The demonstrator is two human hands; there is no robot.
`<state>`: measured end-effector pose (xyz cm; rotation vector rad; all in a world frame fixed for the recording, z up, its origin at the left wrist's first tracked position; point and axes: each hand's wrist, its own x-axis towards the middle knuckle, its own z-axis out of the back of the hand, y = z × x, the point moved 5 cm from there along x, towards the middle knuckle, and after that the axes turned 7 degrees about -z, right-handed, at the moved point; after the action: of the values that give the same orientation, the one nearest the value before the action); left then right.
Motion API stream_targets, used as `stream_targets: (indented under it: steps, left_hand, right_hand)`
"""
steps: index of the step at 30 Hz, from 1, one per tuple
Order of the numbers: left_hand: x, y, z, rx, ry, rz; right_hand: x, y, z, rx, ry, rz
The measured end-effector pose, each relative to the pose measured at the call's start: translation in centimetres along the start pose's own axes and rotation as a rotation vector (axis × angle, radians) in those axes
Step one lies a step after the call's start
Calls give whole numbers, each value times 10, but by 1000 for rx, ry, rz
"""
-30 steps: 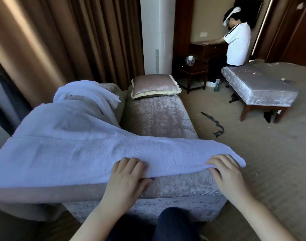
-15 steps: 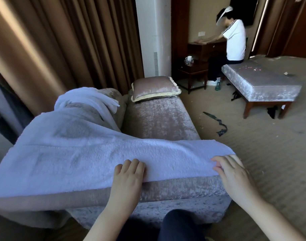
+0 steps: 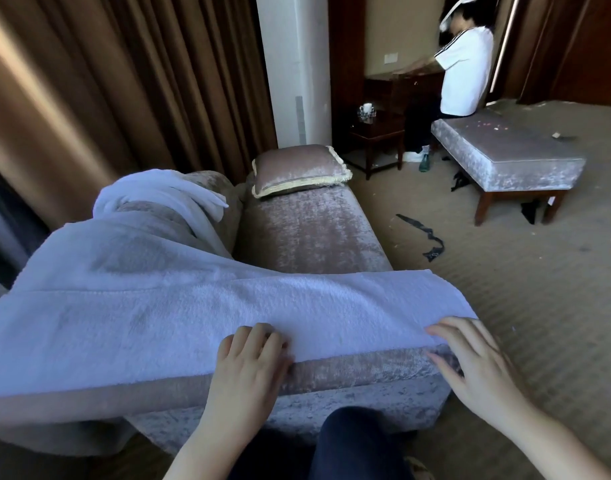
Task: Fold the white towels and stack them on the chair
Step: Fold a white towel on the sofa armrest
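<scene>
White bath towel (image 3: 193,306) lies spread flat across the near end of a velvet chair (image 3: 307,233). Its left part runs up over the chair's padded arm, and its near hem lies just inside the seat's front edge. Laid out wide like this, it's prob. being squared up for the first fold.

L hand (image 3: 248,362) sits at the hem near the middle. Its fingers curl down onto the cloth and grip the edge, which pins that point. R hand (image 3: 477,362) is at the towel's right corner. Its fingers lie fairly straight on top and the thumb rests on the velvet just below the hem. This hand is not closed, but seems placed to pinch the corner & carry it across.

A 2nd white towel (image 3: 165,192) is bunched unfolded over the chair's arm further back, likely waiting its turn. No folded stack shows on the seat, so the job looks early.

A fringed cushion (image 3: 297,168) rests at the seat's far end. Brown curtains (image 3: 124,81) hang behind the chair. On the carpet to the right are a dark strap (image 3: 422,237) & a velvet bench (image 3: 505,157). Another person in a white shirt (image 3: 465,64) sits on the bench, turned away.
</scene>
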<state>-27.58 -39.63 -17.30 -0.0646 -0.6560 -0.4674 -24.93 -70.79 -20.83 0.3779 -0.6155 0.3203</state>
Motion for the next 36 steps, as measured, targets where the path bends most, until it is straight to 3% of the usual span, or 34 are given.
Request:
stream_targets:
  steps: [3, 10, 14, 19, 23, 25, 29, 33, 36]
  left_hand:
    - [-1, -4, -3, 43, 12, -56]
    - [2, -8, 9, -20, 56, -129]
    - [-5, -8, 5, -70, 174, -205]
    - [26, 3, 12, -159, 156, -210]
    - [76, 32, 0, 6, 176, -81]
    - [86, 50, -16, 58, 249, 8]
    - [91, 64, -34, -67, 291, 130]
    - [103, 67, -34, -85, 261, 114]
    - [107, 69, -45, -86, 367, 52]
  right_hand:
    - [-1, 2, 2, -75, -58, 1]
    - [2, 11, 25, 9, -162, -26]
    - [-15, 10, 22, 41, -69, -43]
    - [-9, 6, 15, 51, 61, 28]
    - [37, 3, 14, 96, -26, -58]
    - [66, -5, 0, 108, 32, -133]
    - [94, -30, -27, 109, 230, -255]
    - [105, -38, -28, 117, 268, -307]
    - [106, -38, -30, 39, 279, -282]
